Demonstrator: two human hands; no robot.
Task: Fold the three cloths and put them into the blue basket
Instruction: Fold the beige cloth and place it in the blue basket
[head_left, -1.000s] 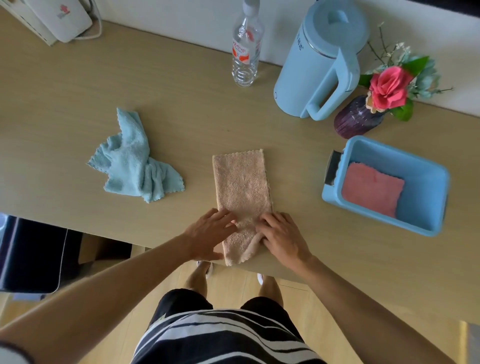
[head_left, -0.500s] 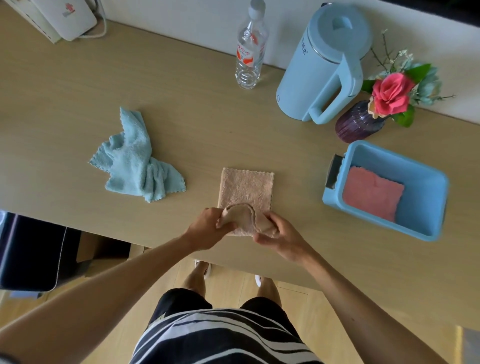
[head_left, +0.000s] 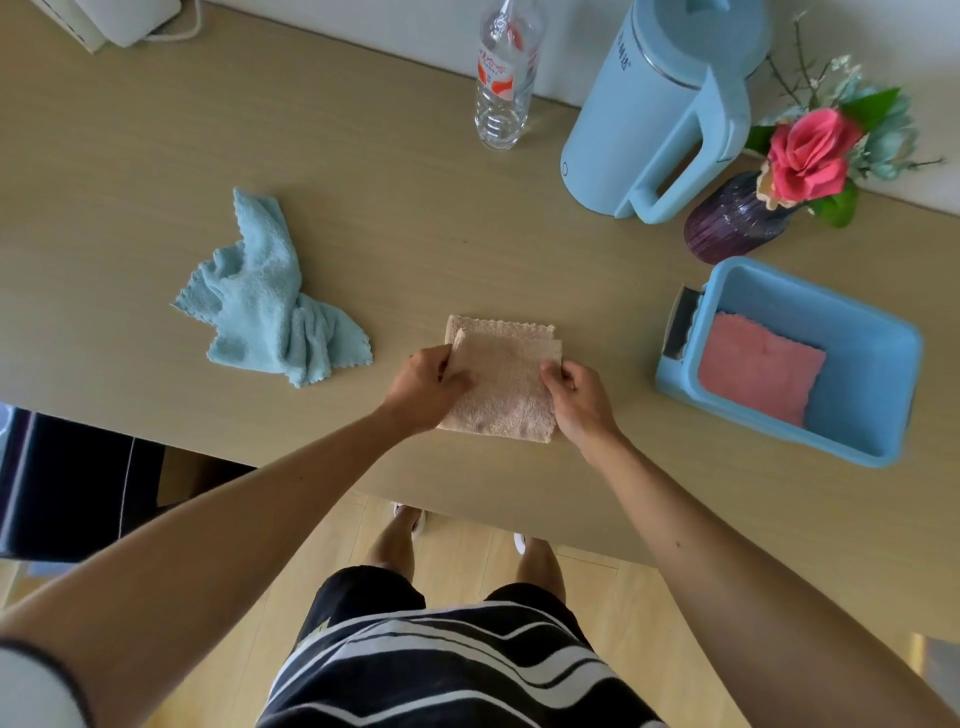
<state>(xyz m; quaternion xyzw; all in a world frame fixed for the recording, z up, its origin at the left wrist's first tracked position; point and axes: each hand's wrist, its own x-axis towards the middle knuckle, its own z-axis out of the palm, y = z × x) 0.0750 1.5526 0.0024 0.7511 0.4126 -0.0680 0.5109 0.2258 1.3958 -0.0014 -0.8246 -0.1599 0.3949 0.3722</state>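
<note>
A beige cloth (head_left: 503, 382) lies folded into a near square at the middle of the table, near its front edge. My left hand (head_left: 426, 387) pinches its left edge and my right hand (head_left: 579, 397) pinches its right edge, holding the upper layer down over the lower one. A crumpled light-blue cloth (head_left: 265, 306) lies loose to the left, apart from both hands. At the right stands the blue basket (head_left: 872, 374), and a folded pink cloth (head_left: 758, 366) lies flat inside it.
Along the back stand a clear plastic bottle (head_left: 504, 88), a light-blue kettle (head_left: 654, 104) and a purple vase with flowers (head_left: 737, 223). A white device (head_left: 130, 18) sits at the far left corner. The table's front edge runs just below my hands.
The long beige strip has been folded in half. My hands lifted its near end and carried it away from me onto the far end. Both hands now rest on the folded square's sides.
</note>
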